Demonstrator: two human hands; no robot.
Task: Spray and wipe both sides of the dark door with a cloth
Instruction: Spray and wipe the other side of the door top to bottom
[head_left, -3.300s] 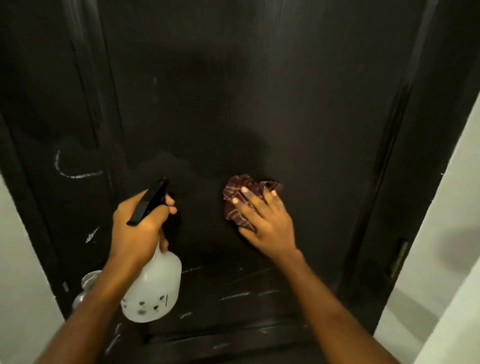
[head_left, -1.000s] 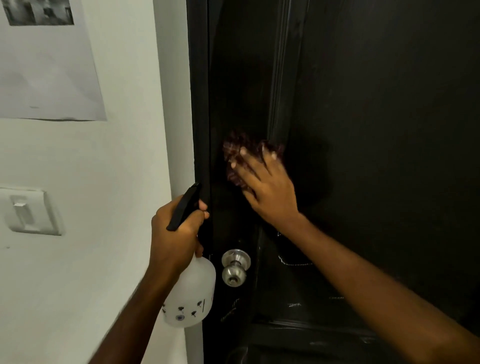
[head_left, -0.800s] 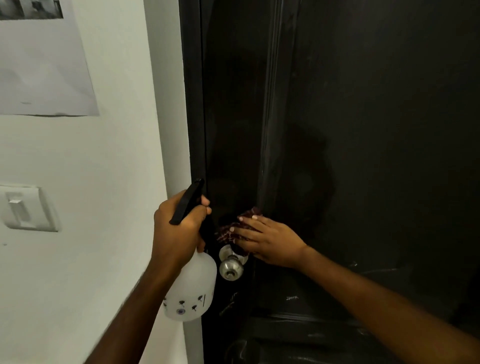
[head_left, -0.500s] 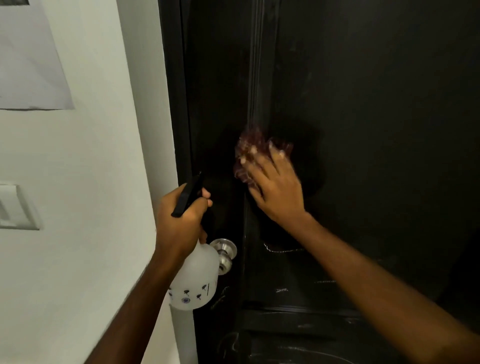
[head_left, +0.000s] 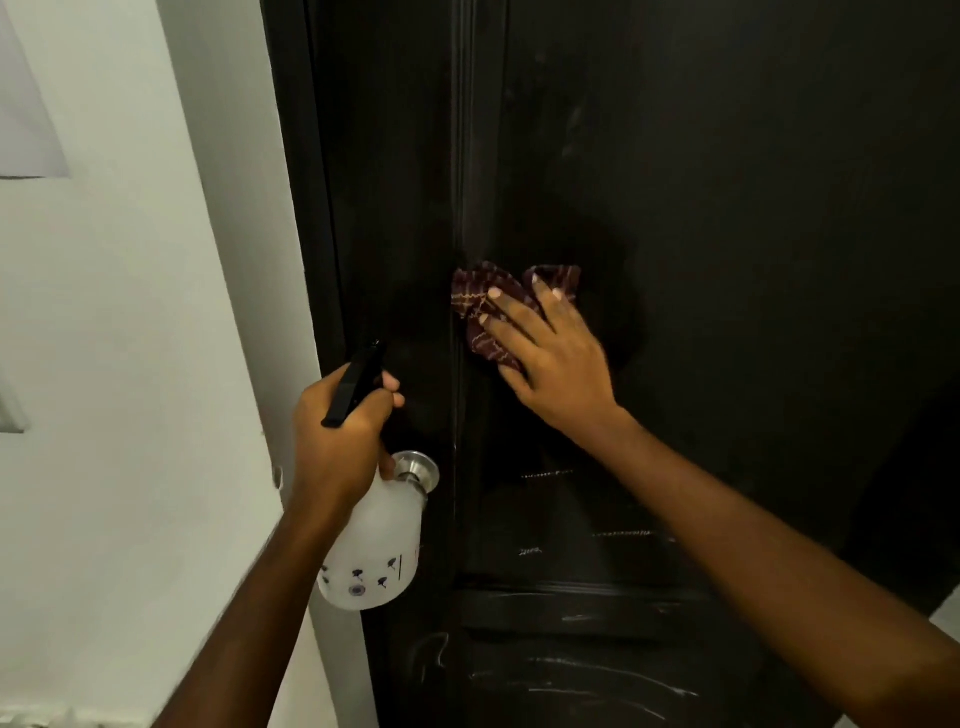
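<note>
The dark door (head_left: 727, 208) fills most of the view, closed against its frame, with pale chalky marks (head_left: 597, 691) scattered across its lower panel. The white wall (head_left: 130, 364) to the left takes up less of the view than half a second ago, and only a corner of the sheet of paper (head_left: 26, 130) pinned to it shows. The right hand (head_left: 550, 358) lies on the door with straight, spread fingers, pressing the cloth (head_left: 483, 306) flat against the panel. A little under a second ago it was down beside the knob; now it is well above it, at much the same height as half a second ago. The left hand (head_left: 337, 431) is wrapped round the neck of the spray bottle (head_left: 371, 551), which hangs tilted just in front of the door's left edge, its black trigger head (head_left: 356, 384) pointing up and towards the door. The checked maroon cloth is bunched, its left edge reaching the vertical moulding. The door knob (head_left: 415, 467) sits just behind the bottle's shoulder, more hidden than before
</note>
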